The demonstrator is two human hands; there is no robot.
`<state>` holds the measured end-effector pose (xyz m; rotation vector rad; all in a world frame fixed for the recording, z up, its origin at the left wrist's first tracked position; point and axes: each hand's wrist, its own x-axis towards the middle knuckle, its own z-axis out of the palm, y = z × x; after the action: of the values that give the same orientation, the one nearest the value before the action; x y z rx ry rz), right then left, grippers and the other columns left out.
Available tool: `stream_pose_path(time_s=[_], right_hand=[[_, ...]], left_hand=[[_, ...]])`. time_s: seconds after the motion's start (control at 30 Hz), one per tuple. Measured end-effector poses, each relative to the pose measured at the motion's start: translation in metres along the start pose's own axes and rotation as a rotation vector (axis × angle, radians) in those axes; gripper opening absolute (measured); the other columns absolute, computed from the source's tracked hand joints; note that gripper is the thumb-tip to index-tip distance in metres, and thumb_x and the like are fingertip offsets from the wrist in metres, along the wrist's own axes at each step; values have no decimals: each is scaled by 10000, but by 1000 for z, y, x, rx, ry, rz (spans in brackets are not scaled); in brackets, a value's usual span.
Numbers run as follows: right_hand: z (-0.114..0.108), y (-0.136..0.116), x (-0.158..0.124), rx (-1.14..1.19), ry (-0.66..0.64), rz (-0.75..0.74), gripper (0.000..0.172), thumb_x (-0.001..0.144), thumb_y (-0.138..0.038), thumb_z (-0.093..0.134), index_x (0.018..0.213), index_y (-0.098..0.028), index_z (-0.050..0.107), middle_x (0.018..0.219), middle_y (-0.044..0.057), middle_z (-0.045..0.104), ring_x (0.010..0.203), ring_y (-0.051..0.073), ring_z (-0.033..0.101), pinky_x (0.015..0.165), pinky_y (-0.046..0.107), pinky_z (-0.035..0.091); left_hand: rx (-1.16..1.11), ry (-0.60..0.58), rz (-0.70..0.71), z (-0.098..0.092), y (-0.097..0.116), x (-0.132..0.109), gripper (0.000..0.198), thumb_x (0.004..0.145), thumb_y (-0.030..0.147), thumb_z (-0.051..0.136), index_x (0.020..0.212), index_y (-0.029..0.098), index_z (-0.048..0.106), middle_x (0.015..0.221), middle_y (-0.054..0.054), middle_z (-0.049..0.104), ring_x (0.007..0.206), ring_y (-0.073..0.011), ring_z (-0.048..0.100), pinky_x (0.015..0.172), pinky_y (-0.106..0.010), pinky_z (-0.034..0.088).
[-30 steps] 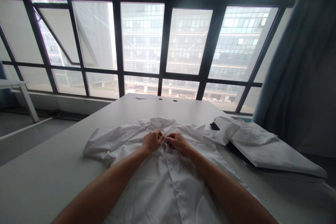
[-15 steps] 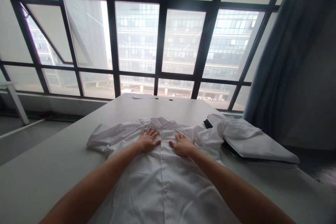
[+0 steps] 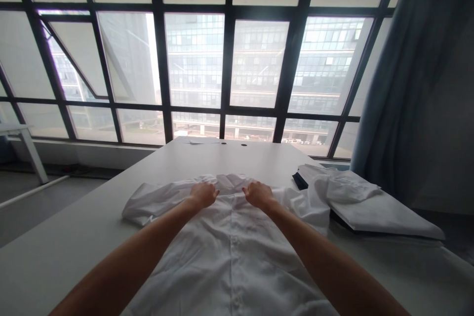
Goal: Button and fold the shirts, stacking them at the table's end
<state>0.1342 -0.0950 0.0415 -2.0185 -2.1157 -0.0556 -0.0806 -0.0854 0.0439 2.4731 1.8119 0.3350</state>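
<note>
A white buttoned shirt [image 3: 207, 252] lies spread over the white table, its collar pointing away from me and its button line running down the middle. Just left of the buttons, my left hand [image 3: 204, 194] is closed on the cloth near the collar. My right hand [image 3: 258, 194] grips the shirt on the other side of the button line at about the same height. Between the two hands the fabric is drawn fairly straight. Wrinkled sleeves spread out to both sides.
On the right side of the white table [image 3: 155, 164] is a stack of folded white garments [image 3: 385, 207] with dark cloth [image 3: 299, 181] showing. A blue-grey curtain [image 3: 388, 98] hangs at the right. Windows stand behind, and another table [image 3: 33, 155] is at the far left.
Both hands have gone from lying flat with spread fingers to closed on the shirt. The cloth between them looks tauter, and the view has shifted slightly.
</note>
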Motion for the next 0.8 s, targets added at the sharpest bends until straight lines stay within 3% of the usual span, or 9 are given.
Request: stream_pose_path(time_s=[0.1, 0.17, 0.27, 0.37, 0.5, 0.63, 0.67, 0.73, 0.8], right_hand=[[4, 0, 27, 52, 143, -51, 273, 1003, -272, 493, 1068, -143, 724, 1160, 148, 636, 965, 271, 659, 838, 325, 495], [11, 1, 45, 112, 174, -90, 263, 983, -217, 502, 1148, -165, 700, 1249, 112, 603, 1003, 242, 647, 874, 300, 488], [23, 3, 66, 201, 166, -217, 463, 889, -80, 539, 1332, -200, 601, 1371, 56, 539, 1132, 210, 591, 965, 261, 451], [29, 4, 75, 230, 77, -352, 620, 810, -45, 593, 1398, -236, 549, 1343, 36, 564, 1152, 210, 576, 976, 258, 445], [23, 7, 66, 151, 47, -382, 542, 798, -89, 642, 1314, -253, 622, 1194, 48, 628, 984, 224, 642, 838, 259, 485], [13, 18, 41, 99, 130, -373, 264, 883, -253, 672, 1145, -240, 704, 1095, 49, 652, 881, 215, 658, 772, 246, 471], [11, 21, 34, 98, 145, -375, 236, 897, -350, 691, 1097, -229, 720, 1078, 55, 657, 875, 222, 658, 768, 249, 468], [10, 26, 21, 96, 163, -365, 337, 900, -525, 688, 1006, -210, 745, 1047, 68, 671, 859, 232, 659, 755, 255, 463], [12, 28, 10, 83, 165, -328, 404, 942, -573, 619, 892, -198, 760, 975, 78, 690, 816, 229, 663, 728, 256, 454]], left_hand=[[-7, 89, -5, 6, 1, 27, 327, 930, 290, 498, 1186, 159, 654, 1190, -173, 660, 1090, -304, 645, 921, -405, 481], [-8, 142, 8, 14, 3, 43, 414, 906, 238, 532, 1315, 187, 566, 1316, -147, 593, 1122, -276, 632, 938, -378, 484], [-29, 159, 25, 27, 6, 63, 504, 856, 173, 578, 1357, 213, 531, 1343, -118, 570, 1108, -260, 637, 931, -360, 497], [-37, 170, 40, 35, 8, 73, 404, 839, 150, 583, 1236, 211, 624, 1260, -97, 601, 1013, -245, 664, 877, -346, 519], [-8, 210, 70, 35, 6, 70, 206, 862, 160, 572, 1022, 209, 694, 1179, -82, 603, 1038, -227, 629, 865, -320, 513], [-27, 237, 36, 32, 0, 59, 163, 887, 276, 599, 996, 210, 701, 1176, -87, 595, 1076, -232, 606, 875, -314, 497], [-68, 225, 26, 32, -3, 58, 199, 888, 347, 608, 974, 199, 709, 1161, -94, 605, 1052, -234, 618, 877, -315, 492], [-199, 187, 7, 33, -7, 56, 352, 905, 481, 563, 877, 167, 720, 1097, -112, 641, 1009, -237, 642, 878, -308, 481], [-370, 152, -31, 35, -9, 56, 473, 947, 516, 466, 771, 148, 707, 1003, -130, 680, 1003, -240, 654, 875, -296, 467]])
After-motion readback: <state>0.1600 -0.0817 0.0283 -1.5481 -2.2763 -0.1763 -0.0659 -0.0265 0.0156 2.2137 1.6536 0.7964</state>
